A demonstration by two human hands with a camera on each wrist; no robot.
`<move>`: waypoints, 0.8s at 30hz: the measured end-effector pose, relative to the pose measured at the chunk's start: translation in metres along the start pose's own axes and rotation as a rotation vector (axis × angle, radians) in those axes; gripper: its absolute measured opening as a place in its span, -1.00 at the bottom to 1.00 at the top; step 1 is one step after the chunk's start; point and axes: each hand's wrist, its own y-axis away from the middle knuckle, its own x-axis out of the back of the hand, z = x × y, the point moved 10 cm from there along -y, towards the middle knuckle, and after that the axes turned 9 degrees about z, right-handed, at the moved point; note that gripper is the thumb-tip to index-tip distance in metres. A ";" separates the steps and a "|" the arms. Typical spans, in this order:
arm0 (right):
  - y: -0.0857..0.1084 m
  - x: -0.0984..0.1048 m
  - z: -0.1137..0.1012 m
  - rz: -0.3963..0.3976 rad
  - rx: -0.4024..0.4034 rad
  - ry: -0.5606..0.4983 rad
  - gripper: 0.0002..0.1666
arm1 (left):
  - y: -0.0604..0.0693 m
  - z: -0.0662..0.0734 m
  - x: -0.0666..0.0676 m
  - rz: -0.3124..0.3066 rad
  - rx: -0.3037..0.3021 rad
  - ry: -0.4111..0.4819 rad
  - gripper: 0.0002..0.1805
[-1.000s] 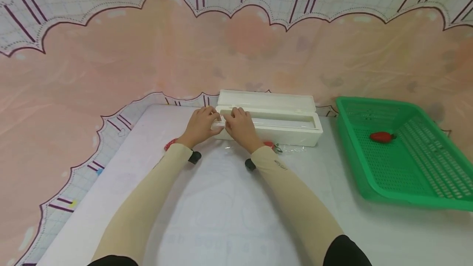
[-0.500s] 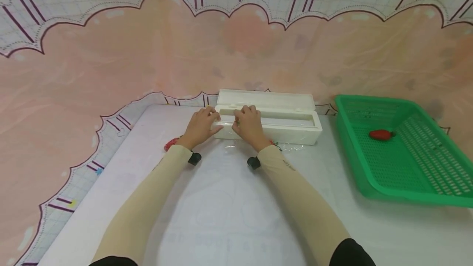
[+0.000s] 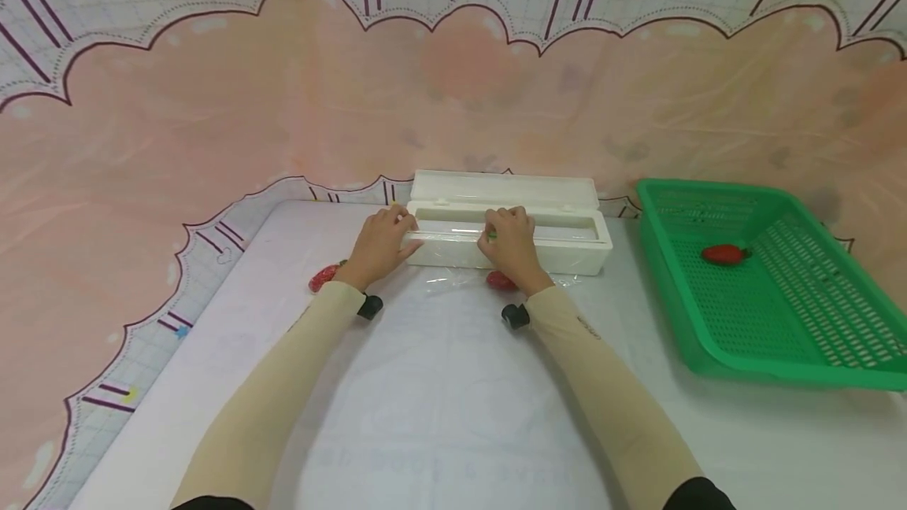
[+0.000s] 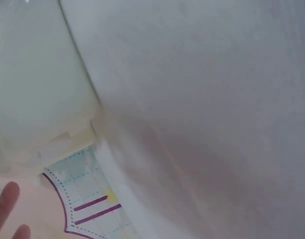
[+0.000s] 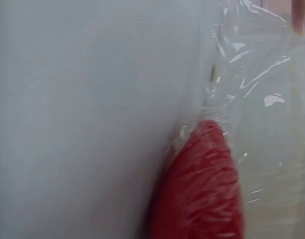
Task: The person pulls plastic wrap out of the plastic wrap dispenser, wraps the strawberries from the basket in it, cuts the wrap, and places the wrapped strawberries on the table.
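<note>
A long white cling film dispenser [image 3: 506,252] stands at the back of the table with its lid [image 3: 503,189] raised. My left hand [image 3: 379,246] grips its left end, thumb on the front and fingers over the top. The fingertips [image 4: 7,199] show beside the box in the left wrist view. My right hand [image 3: 512,246] pinches a small green slide cutter [image 3: 491,234] on the rail, near the middle; the fingers hide most of it. Clear film [image 3: 453,280] hangs over the dispenser's front. A red pepper [image 5: 200,194] lies beneath the film, close under my right wrist.
Another red, speckled pepper-like item [image 3: 324,277] lies left of my left wrist. At the right stands a green plastic basket [image 3: 697,337] with a red pepper [image 3: 724,254] inside. A patterned cloth [image 3: 340,101] covers the area behind the white table surface [image 3: 439,400].
My right hand has slid rightward along the dispenser's rail with the slide cutter, from beside the left hand to about the middle. The left hand has stayed at the left end.
</note>
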 end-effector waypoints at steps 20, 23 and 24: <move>0.005 0.009 0.004 0.049 0.056 0.027 -0.94 | -0.005 0.025 0.004 0.053 -0.083 -0.129 -0.71; 0.006 0.013 0.005 0.042 0.078 0.040 -0.94 | -0.004 0.023 0.003 0.045 -0.081 -0.132 -0.71; 0.007 0.014 0.004 0.038 0.093 0.047 -0.95 | -0.004 0.023 0.003 0.043 -0.080 -0.130 -0.71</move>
